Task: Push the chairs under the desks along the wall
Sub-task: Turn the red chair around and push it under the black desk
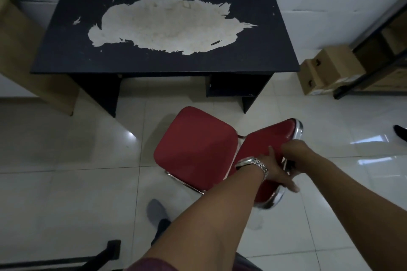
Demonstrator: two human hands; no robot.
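Both my hands grip the chair's backrest (pixel 269 152): left hand (pixel 275 174) closed over its near edge, right hand (pixel 294 152) wrapped on the top rail; the chair (pixel 193 147) stands skewed just before the desk (pixel 165 64); I should square it to the opening between the legs, then push straight.

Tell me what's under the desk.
Under the desk: bare floor tiles in the knee space and a dark shelf unit at right. The top hides the space farther back. The chair is not under it yet.
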